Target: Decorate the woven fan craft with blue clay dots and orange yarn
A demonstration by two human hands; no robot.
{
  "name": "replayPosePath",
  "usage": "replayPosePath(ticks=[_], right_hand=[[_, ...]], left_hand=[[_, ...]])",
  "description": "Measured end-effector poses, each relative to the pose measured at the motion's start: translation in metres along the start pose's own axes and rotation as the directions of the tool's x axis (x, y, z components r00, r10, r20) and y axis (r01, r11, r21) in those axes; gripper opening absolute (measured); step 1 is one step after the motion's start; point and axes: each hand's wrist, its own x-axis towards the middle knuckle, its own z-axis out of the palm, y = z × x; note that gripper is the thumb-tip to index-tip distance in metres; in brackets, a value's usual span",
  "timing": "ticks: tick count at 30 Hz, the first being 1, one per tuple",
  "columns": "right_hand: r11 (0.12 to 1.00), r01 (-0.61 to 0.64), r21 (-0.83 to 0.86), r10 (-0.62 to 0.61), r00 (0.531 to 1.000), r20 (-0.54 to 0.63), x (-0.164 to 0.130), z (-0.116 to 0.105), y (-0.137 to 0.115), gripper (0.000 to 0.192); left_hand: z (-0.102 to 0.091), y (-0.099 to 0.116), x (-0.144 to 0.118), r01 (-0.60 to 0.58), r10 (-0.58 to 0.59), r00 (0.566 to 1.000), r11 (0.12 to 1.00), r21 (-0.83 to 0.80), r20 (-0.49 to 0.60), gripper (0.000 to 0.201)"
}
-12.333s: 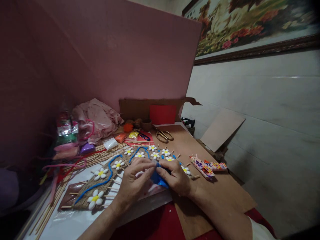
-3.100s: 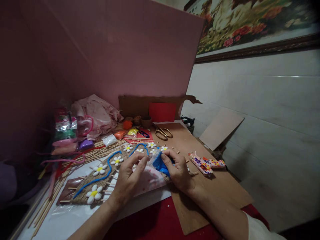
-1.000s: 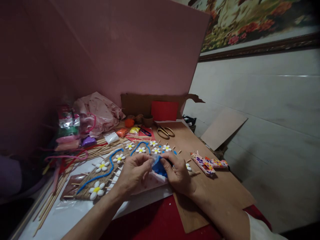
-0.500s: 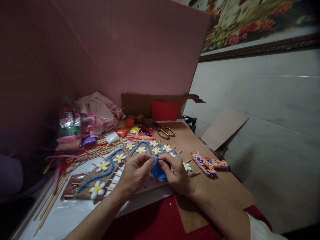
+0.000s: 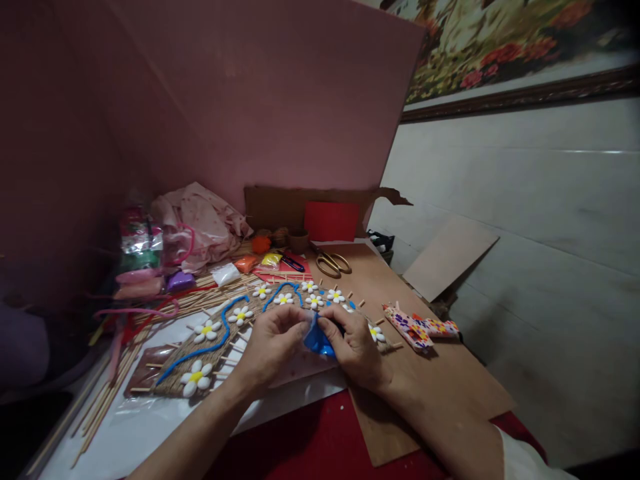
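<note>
Between my two hands is a small clear bag of blue modelling clay (image 5: 319, 340). My left hand (image 5: 275, 340) pinches its left edge between thumb and fingers. My right hand (image 5: 353, 343) is closed on the right side, thumb pressed on top. Just beyond lies a curved twine-wrapped craft piece (image 5: 220, 327) with short sticks poking from its edges. White clay flowers with yellow centres (image 5: 197, 379) and a wavy blue clay strand (image 5: 215, 348) decorate it. My hands hide part of its right half.
Golden-handled scissors (image 5: 333, 263) rest on the brown board (image 5: 425, 387). A flower-patterned cloth item (image 5: 417, 327) lies at right. Thin wooden sticks (image 5: 97, 407) run along the left. Bagged clay in several colours (image 5: 137, 287), blue-handled snips (image 5: 293, 262) and a small pot (image 5: 299, 240) stand farther back.
Both hands stay in nearly the same place, still gripping the blue clay bag. The bag's shape between the fingers differs slightly, and the whole view has shifted a little.
</note>
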Motion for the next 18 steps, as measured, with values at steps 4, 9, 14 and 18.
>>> replayPosePath(ticks=[4,9,14,18], right_hand=[[1.000,-0.004,-0.006,0.004,1.000,-0.017,0.0014,-0.0011,0.0006,0.016],[1.000,0.014,0.004,-0.014,1.000,-0.008,0.0017,-0.0022,-0.0003,0.014],[0.999,0.025,-0.020,-0.025,1.000,0.019,0.0008,-0.0019,0.0015,0.013],[0.999,0.028,-0.021,-0.028,0.999,0.029,0.0005,-0.0011,0.0024,0.013]], left_hand=[[0.0030,0.0037,-0.0006,0.058,-0.057,0.998,0.992,-0.115,0.009,0.029],[0.0030,0.0050,-0.0008,0.059,-0.061,0.998,0.997,-0.039,-0.036,0.027],[-0.0019,0.0002,0.0010,-0.095,0.104,0.994,0.966,0.238,-0.024,0.027],[-0.0047,-0.0043,0.0024,-0.122,0.131,0.991,0.951,0.284,-0.010,0.024]])
